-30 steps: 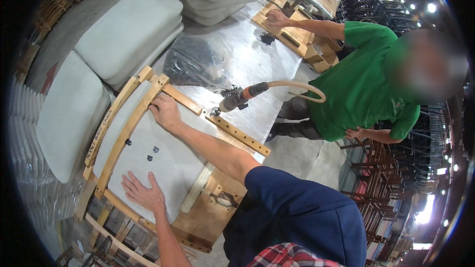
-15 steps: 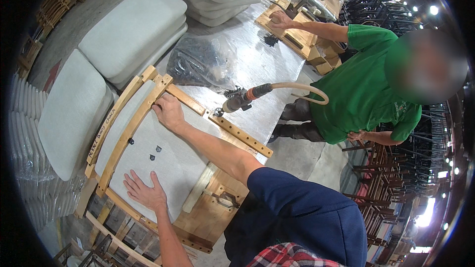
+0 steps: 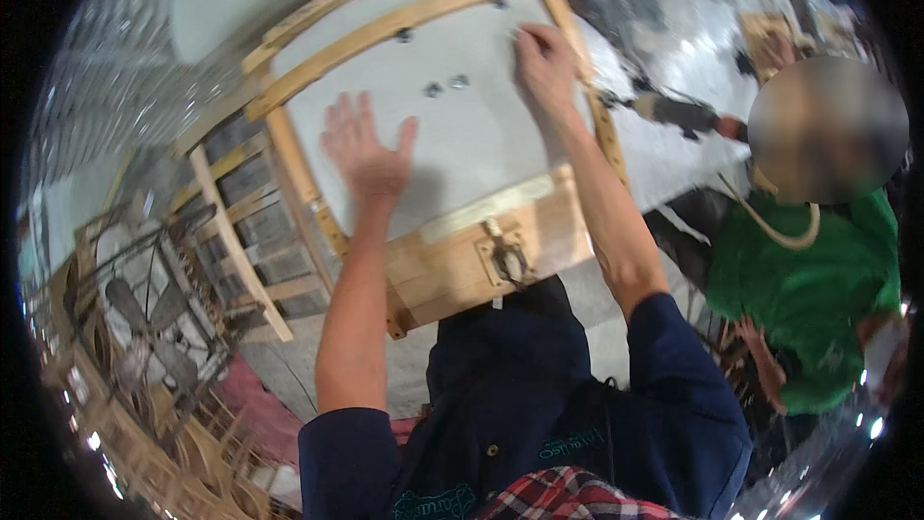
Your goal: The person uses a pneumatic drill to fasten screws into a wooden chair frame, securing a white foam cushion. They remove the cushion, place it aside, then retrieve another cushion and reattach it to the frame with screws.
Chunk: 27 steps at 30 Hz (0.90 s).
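On the pale panel (image 3: 462,149) inside the curved wooden frame (image 3: 404,19), both bare hands are at work. Left hand (image 3: 366,159): flat, palm down, fingers spread wide, pressing on the panel's near-left part, holding nothing. Forearm runs straight back toward the body, sleeve dark blue. Right hand (image 3: 546,63): reached farther across to the panel's far-right corner, fingers curled with the tips pinched narrow close to the frame's right rail (image 3: 604,130); too blurred to tell whether something small sits between them. Right arm nearly fully extended.

Versus half a second ago: the view has swung and dropped closer, so the frame now fills the upper middle rather than the left. Both hands keep much the same stations on the panel, left flat near the body, right at the far corner.

Panel: off-white, smooth, bounded by two bent blond-wood slats at the far side. Three or four small dark metal fittings (image 3: 446,87) lie loose on it, between the two hands and nearer the right one. Nearer the body than the panel, a plywood block with a metal clamp (image 3: 508,258). Right of the frame, a power tool (image 3: 679,114) lies on the plastic-covered bench. A co-worker in a green shirt (image 3: 818,299) sits beyond it.
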### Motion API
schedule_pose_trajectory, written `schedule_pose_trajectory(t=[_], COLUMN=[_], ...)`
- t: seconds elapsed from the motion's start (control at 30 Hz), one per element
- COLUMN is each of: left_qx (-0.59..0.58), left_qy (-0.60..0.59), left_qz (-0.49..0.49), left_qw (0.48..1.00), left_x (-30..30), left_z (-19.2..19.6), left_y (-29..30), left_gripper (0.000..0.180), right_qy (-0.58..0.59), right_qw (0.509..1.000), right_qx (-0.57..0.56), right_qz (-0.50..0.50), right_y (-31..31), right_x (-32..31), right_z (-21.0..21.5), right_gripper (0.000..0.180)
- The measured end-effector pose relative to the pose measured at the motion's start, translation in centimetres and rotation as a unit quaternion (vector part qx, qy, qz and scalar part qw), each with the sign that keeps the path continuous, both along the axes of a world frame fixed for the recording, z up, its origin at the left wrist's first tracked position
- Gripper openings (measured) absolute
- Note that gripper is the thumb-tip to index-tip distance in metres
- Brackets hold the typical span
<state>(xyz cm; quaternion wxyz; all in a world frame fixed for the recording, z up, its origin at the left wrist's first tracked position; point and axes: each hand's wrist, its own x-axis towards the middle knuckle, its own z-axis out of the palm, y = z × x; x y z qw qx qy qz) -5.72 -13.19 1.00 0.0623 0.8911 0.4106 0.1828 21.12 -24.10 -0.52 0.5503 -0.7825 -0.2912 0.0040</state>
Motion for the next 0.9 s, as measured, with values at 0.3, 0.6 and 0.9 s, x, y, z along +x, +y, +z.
schedule_pose_trajectory(t=[0.3, 0.6, 0.9], left_qx=[-0.05, -0.05, -0.056], left_qy=[-0.005, -0.004, 0.0], left_qz=[0.043, 0.047, 0.048], left_qw=[0.998, 0.998, 0.997], left_x=[-1.4, -1.2, -1.5], left_z=[0.5, 0.6, 0.0], left_y=[-0.5, -0.5, -0.1], left_gripper=[0.081, 0.083, 0.085], right_qy=[0.045, -0.038, -0.155], right_qw=[0.981, 0.988, 0.947], right_qx=[-0.092, -0.097, -0.009], right_qz=[0.167, 0.11, 0.281], right_y=[-1.4, 1.4, 13.4], right_x=[-6.6, -8.5, -12.8], right_z=[3.2, 3.0, 5.3], right_gripper=[0.022, 0.018, 0.009])
